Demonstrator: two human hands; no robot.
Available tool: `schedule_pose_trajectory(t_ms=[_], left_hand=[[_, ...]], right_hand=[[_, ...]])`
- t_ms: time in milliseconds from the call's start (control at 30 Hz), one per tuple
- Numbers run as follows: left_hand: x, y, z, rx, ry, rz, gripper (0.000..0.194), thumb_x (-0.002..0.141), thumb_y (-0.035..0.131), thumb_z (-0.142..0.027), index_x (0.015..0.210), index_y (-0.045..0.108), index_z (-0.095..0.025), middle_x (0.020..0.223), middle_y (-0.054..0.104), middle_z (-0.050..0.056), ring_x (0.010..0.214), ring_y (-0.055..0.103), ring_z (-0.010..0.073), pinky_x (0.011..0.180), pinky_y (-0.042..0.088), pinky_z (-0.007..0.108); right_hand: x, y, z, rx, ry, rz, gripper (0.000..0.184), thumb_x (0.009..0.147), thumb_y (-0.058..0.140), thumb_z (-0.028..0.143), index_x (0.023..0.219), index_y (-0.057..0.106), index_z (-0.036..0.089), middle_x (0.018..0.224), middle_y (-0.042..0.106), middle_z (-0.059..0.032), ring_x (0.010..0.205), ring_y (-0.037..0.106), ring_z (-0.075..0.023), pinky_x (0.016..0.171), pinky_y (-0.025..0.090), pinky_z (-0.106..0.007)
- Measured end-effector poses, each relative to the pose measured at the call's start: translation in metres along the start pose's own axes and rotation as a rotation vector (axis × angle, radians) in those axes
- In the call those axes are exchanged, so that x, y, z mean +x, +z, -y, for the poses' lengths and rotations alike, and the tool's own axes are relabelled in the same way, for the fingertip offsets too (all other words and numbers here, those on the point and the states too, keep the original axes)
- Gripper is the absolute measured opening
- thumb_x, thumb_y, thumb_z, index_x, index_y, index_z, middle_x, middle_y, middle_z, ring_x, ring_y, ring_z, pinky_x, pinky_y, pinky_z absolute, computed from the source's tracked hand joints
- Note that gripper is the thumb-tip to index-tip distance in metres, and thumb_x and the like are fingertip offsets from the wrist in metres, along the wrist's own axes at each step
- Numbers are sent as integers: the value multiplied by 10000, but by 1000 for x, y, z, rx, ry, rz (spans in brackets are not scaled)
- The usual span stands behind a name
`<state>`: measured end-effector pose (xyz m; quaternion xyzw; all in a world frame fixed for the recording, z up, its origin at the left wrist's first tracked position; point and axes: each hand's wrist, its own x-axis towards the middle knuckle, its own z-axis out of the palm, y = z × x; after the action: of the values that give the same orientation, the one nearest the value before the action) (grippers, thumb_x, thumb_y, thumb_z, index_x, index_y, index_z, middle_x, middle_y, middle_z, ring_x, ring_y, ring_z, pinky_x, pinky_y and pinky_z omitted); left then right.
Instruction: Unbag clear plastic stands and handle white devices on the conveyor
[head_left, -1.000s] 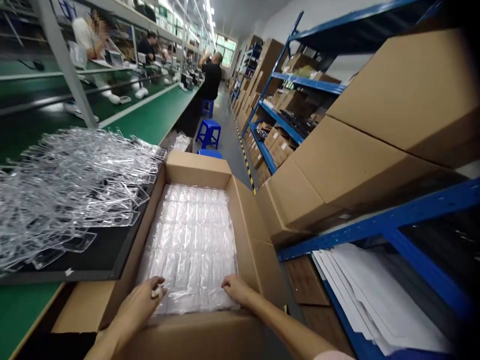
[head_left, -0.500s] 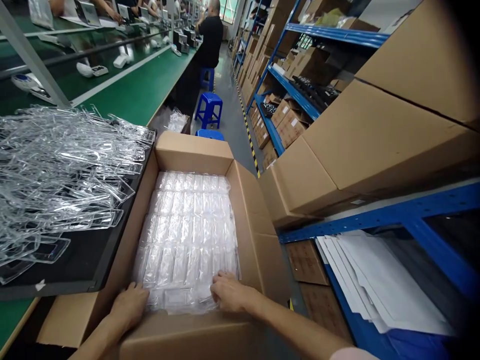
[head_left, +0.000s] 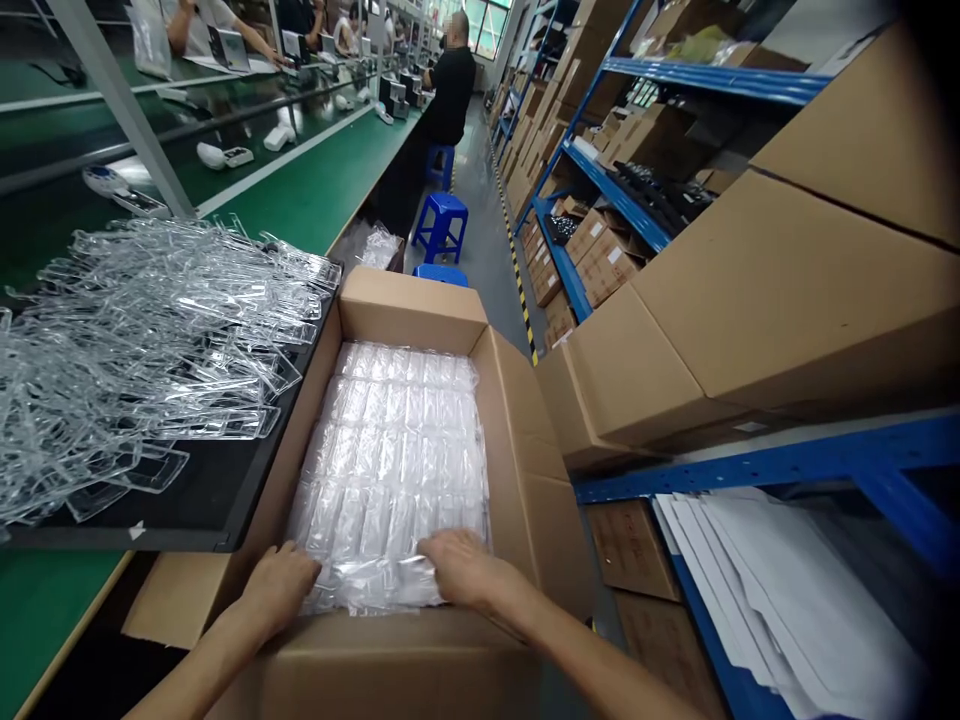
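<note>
The left hand [head_left: 281, 590] rests half-curled at the near edge of the film-wrapped clear packs [head_left: 390, 470], while the right hand [head_left: 465, 570] lies flat on them, fingers together, pressing the film. The packs fill a cardboard box [head_left: 412, 310]. Beside it, moulded clear plastic pieces [head_left: 150, 370] heap on a black tray [head_left: 202, 510] on the green counter [head_left: 300, 200].

Clear plastic film [head_left: 390, 470] blurs what is packed in the cardboard carton [head_left: 405, 310] — single pieces can't be made out. The heap of clear plastic frames [head_left: 165, 360] runs off the left edge — parts on the far blue shelving [head_left: 622, 190] are too small to tell.
</note>
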<state>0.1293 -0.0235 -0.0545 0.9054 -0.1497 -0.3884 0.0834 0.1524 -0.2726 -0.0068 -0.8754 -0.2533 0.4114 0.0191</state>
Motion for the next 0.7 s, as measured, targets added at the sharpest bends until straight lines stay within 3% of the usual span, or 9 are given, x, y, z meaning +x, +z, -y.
schedule_pose_trajectory(t_ms=[67,133,267,367,467,567,700], left_hand=[[-3,-4,4,-21,-11,4,380,700,396,17,826,702,-169,936,694,137,1007,567,312,839,390,433],[-7,-10,9,-44,-20,-1,373,699,395,12,788,696,-190,890,697,113,975,575,290,794,397,383],[-10,-17,19,-140,-48,-30,382,663,419,14,819,679,-218,849,690,73,899,594,239,701,385,304],[-7,-16,23,-239,-38,-49,304,741,421,-38,871,649,-193,844,687,38,806,611,177,665,401,267],[-7,-18,21,-248,-38,-62,319,767,388,-21,904,636,-167,851,691,24,803,615,158,672,423,261],[-12,-27,11,-102,-59,-106,415,696,371,46,892,676,-157,919,683,101,928,593,243,748,423,338],[-5,-37,-11,126,44,-201,331,752,407,-2,841,718,-74,967,664,214,1030,536,354,903,345,506]], right_hand=[[19,5,15,44,-87,21,343,776,496,95,1082,608,204,1113,621,-87,1042,583,-230,836,444,-315],[41,17,33,66,-126,52,312,793,538,123,1088,606,199,1139,604,-68,1057,570,-221,862,453,-331],[69,43,57,75,-31,74,348,825,615,176,1162,537,135,1193,568,-97,1083,546,-246,897,463,-440],[74,53,62,110,33,91,313,847,619,221,1141,547,141,1207,559,-94,1109,530,-251,918,453,-465],[72,53,55,197,32,128,194,840,636,236,1007,609,143,1159,588,-72,1119,521,-248,948,423,-489],[66,47,33,367,45,111,142,846,633,248,938,618,141,1068,617,-54,1048,558,-229,922,439,-477],[54,40,-5,732,72,10,147,843,629,275,903,602,144,892,625,-16,838,602,-174,780,496,-379]])
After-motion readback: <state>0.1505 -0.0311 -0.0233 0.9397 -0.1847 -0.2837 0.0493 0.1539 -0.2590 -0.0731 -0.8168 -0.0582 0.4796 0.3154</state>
